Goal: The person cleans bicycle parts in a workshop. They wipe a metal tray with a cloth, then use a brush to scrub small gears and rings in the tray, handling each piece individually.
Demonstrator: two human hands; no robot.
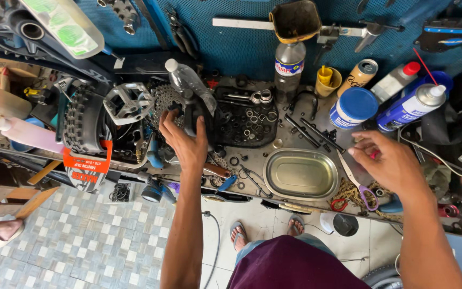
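My left hand [185, 140] reaches over the cluttered workbench and closes around a dark bicycle part [194, 113] that sits beside a toothed cassette [162, 101] and a tilted clear plastic bottle [188, 83]. My right hand [389, 160] hovers over the right side of the bench with its fingers curled; something small and red shows at its fingertips, too small to identify. Just below that hand lie scissors with purple handles [362, 187] and a rusty chain [351, 194]. An empty oval metal tray [301, 173] sits between my hands.
A black tray of washers and bearings [247, 120] lies behind the oval tray. Spray cans [410, 104], a blue-lidded tub [353, 107], a can [360, 75] and a bottle [289, 67] stand at the back. A folded tyre [84, 139] and pedal [126, 101] lie left.
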